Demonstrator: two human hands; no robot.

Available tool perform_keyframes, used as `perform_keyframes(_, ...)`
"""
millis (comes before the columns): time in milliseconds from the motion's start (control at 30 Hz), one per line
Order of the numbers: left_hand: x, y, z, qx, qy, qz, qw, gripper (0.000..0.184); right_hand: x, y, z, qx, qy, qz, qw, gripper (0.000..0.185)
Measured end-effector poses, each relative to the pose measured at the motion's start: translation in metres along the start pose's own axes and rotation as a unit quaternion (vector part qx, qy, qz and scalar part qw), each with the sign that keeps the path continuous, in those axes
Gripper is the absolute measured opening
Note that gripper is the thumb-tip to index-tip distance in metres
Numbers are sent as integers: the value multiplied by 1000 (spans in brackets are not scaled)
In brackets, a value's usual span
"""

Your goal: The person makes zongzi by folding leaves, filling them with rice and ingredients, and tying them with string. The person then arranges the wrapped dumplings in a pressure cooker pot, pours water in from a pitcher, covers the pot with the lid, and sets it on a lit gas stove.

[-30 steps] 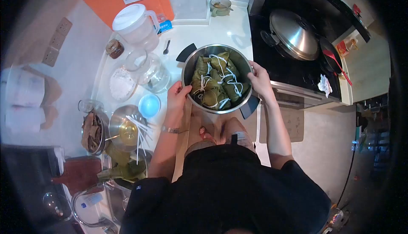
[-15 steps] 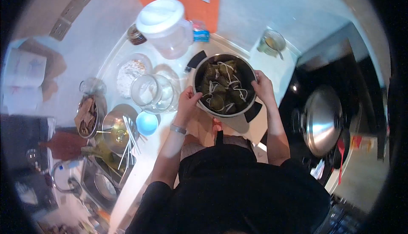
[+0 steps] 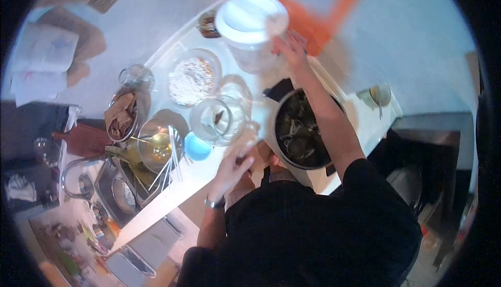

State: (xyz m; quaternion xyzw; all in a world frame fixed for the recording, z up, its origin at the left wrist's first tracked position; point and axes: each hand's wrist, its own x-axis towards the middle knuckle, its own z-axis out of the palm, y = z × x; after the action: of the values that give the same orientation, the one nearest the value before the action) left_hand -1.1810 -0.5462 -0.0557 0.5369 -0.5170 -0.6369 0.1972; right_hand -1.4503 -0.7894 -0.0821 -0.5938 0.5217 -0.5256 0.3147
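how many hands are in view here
2. The right hand is at the side of the white-lidded pitcher, too blurred to tell if it grips; the left hand is near the clear glass jug. No others show.

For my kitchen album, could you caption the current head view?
Right hand at the white-lidded pitcher, forearm over a pot of leaf-wrapped parcels.

Count: hands — two, one left [image 3: 233, 172], one right [image 3: 292, 52]. Pitchers — two: one lidded pitcher [image 3: 250, 21], one clear glass pitcher [image 3: 233, 131]. Pot [image 3: 279, 148], one; leaf bundles [image 3: 300, 145] inside, several, partly hidden, exact tally unreadable. Blue bowl [image 3: 198, 146], one. Steel bowl [image 3: 151, 130], one. Brown jar [image 3: 209, 24], one. Cutting board [image 3: 86, 140], one. White sticks [image 3: 172, 154], several, overlapping, uncounted.
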Motion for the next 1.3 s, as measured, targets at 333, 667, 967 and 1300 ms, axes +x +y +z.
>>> perform_keyframes(333, -148, -73, -69, -148, 262, 21, 953, 27, 47, -68, 20, 293, 101, 70, 948, 33)
perform_keyframes(667, -97, 91, -119, -71, 175, 383, 904, 44, -48, -270, -166, 295, 90, -152, 939, 17)
perform_keyframes(967, -7, 235, 6, 73, -85, 586, 803, 32, -224, -329, -226, -74, 174, 13, 982, 31)
perform_keyframes(1300, 25, 213, 95, 235, -331, 546, 733, 41, -324, -334, -178, -243, 187, 234, 922, 36)
